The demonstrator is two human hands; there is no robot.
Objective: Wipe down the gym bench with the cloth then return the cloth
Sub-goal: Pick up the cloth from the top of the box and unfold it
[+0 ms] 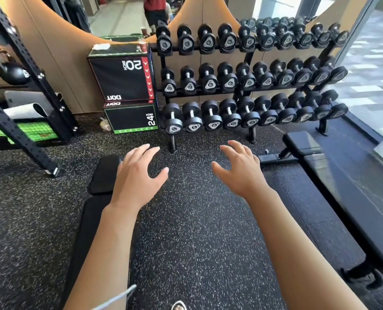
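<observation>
Your left grip (139,175) and right grip (239,168) both hang over the speckled floor (197,231) with fingers spread and relaxed, holding nothing. Under your left forearm lies a black gym bench (104,173), its far pad just beside your left fingers. A second bench (342,186) runs along the window side, well apart from your right grip. Beyond them stands the dumbbell rack (248,81), with stacked plyo boxes (123,86) at its left end; a pale cloth (101,46) rests on the top box's far left corner.

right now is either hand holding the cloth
No, the left hand and right hand are both spread open above the floor, and the pale cloth lies on the plyo box.
</observation>
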